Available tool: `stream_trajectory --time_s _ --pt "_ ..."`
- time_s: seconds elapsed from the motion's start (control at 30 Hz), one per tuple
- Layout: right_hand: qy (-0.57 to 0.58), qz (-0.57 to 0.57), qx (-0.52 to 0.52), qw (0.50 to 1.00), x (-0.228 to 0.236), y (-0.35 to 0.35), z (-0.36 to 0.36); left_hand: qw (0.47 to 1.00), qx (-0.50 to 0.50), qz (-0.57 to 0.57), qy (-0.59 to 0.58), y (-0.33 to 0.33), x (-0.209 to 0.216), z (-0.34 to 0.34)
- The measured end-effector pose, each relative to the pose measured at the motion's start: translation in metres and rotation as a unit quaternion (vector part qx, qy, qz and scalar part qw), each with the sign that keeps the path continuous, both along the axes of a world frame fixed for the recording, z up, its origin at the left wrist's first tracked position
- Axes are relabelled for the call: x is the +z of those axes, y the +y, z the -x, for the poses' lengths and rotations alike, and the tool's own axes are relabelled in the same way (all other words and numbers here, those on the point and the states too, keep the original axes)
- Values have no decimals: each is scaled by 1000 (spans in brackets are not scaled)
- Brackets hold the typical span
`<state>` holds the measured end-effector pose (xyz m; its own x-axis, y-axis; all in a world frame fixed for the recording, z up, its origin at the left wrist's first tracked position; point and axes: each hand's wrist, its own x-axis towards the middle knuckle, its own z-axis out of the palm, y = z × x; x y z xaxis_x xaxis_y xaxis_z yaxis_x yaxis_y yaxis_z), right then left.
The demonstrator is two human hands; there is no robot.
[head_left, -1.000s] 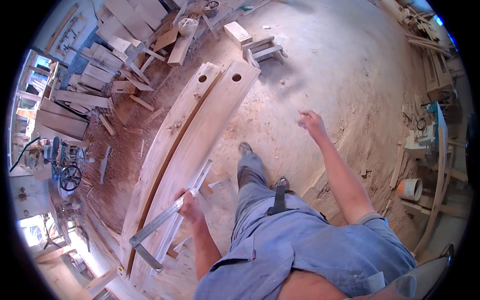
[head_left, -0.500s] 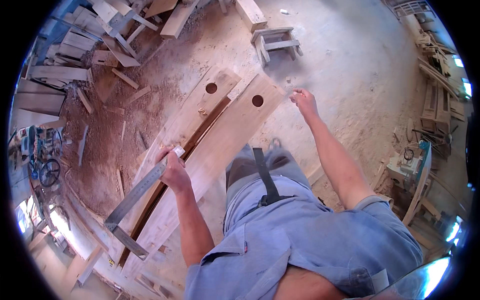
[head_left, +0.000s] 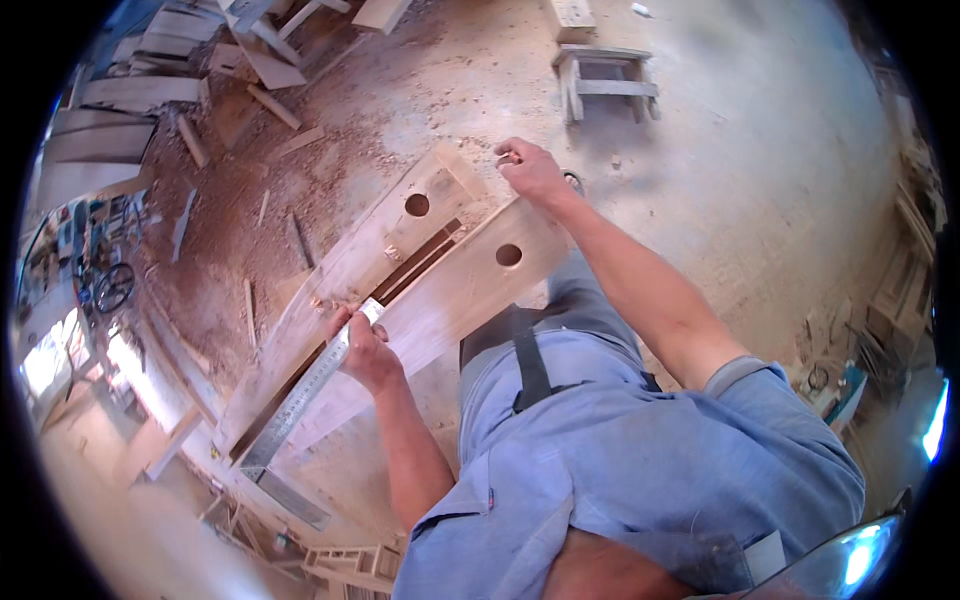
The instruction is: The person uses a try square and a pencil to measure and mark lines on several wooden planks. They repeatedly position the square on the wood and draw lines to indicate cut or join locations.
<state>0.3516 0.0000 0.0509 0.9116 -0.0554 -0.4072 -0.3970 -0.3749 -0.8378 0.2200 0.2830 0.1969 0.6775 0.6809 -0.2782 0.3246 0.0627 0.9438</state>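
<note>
My left hand [head_left: 372,355] is closed round the end of a metal carpenter's square [head_left: 300,400], whose long marked blade slants down to the left and whose short arm points down right. The square lies over a pale wooden workpiece [head_left: 470,285], made of two long boards with a dark slot between them and one round hole in each board near the far end. Just above that far end is my right hand [head_left: 535,175], its fingers curled and pinched together; I cannot make out what they hold, if anything. Curled shavings [head_left: 392,253] lie on the left board.
A small wooden stool [head_left: 605,80] stands on the dusty floor beyond the workpiece. Stacked boards and offcuts [head_left: 140,90] fill the far left. A machine with a handwheel [head_left: 113,287] is at the left. More timber [head_left: 905,290] lines the right side.
My right hand has moved left and inward, from right of the workpiece to above its far end. The square in my left hand has swung over the slot. The view has shifted.
</note>
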Motion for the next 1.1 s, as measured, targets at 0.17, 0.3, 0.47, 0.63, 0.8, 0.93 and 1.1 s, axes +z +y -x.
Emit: stream_trajectory --time_s 0.17,0.3,0.47,0.63,0.8,0.93,1.1 --pt "42 -51 82 994 -15 28 -47 998 62 -11 -20 -47 -18 -17" --pt "67 -106 91 988 -51 23 -58 999 43 -5 -4 -92 -52 -54" --pt "179 -232 75 953 -41 11 -55 996 -37 -79 18 -98 -112 -69" --pt "226 -231 29 946 -57 -36 -6 998 -19 -54 15 -85 -99 -74" --pt "276 -307 -170 895 -66 -25 26 1000 13 4 13 -52 -83 -69" --pt "227 -270 -187 917 -77 -21 32 1000 12 2 3 -28 -75 -70" --pt "153 -262 -254 919 -93 9 53 999 -11 -49 12 -15 -66 -70"
